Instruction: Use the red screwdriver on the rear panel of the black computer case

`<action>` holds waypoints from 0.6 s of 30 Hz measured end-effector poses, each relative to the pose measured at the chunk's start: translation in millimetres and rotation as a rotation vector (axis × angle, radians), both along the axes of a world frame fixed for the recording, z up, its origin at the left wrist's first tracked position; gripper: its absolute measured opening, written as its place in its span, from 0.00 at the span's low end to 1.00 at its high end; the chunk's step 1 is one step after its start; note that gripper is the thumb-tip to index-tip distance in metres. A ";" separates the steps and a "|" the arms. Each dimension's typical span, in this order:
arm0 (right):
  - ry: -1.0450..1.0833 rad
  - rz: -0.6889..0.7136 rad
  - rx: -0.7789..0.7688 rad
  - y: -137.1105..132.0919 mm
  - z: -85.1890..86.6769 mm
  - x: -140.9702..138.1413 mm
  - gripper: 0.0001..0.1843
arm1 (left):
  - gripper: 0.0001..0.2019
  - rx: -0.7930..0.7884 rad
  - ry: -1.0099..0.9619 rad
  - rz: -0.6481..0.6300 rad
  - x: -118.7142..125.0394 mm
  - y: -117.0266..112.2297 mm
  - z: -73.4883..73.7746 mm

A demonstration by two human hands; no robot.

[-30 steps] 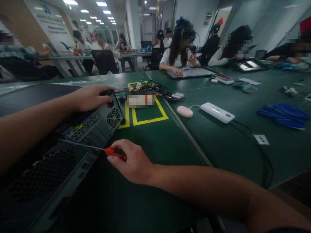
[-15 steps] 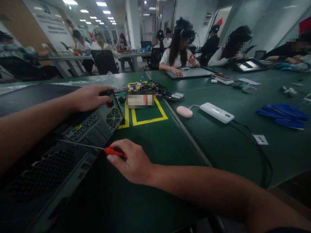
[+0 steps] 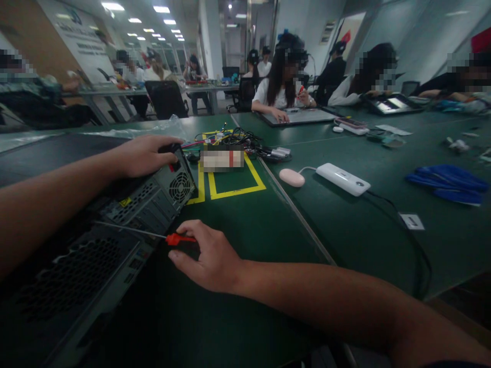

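A dark computer case (image 3: 153,204) lies tilted at the left, its vented rear panel facing right. Across its upper corner my left hand (image 3: 143,153) is closed over the edge, thumb near a small red switch. My right hand (image 3: 209,255) holds a screwdriver (image 3: 178,239) by its red handle, with the thumb lifted off it. The handle's end sits inside the curled fingers. The long metal shaft reaches left to the rear panel, where its tip meets a shadowed spot that I cannot make out clearly.
Behind the case lie a tangle of cables (image 3: 241,137) and a blurred-out box (image 3: 221,160) by yellow tape (image 3: 238,193). To the right are a pink mouse-like object (image 3: 292,177), a white power bank (image 3: 342,179) with a cord, and blue cloth (image 3: 447,183). People work across the green table (image 3: 268,230).
My right thumb has come away from the screwdriver's handle and the grip has loosened. The left hand and the case stay in place.
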State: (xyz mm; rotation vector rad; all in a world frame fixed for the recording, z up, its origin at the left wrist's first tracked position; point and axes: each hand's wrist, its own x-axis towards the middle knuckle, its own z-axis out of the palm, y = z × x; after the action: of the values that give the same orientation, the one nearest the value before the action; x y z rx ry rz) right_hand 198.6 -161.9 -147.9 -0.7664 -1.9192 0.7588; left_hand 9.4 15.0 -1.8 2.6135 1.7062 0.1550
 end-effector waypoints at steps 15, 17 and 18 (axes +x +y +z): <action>-0.011 0.031 -0.051 1.2 3.1 0.3 0.11 | 0.44 -0.007 -0.012 0.029 1.8 -5.5 2.8; -0.011 0.036 -0.049 1.5 3.1 0.8 0.11 | 0.43 -0.008 -0.010 0.020 2.0 -5.4 3.1; -0.007 0.033 -0.045 1.6 3.1 1.0 0.11 | 0.42 -0.008 -0.012 0.013 2.0 -5.1 3.2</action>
State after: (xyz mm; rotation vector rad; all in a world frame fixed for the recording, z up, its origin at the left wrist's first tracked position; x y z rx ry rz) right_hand 199.7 -160.3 -144.8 -0.7679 -1.9308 0.8230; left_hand 11.4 10.0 1.4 2.5909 1.7171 0.1630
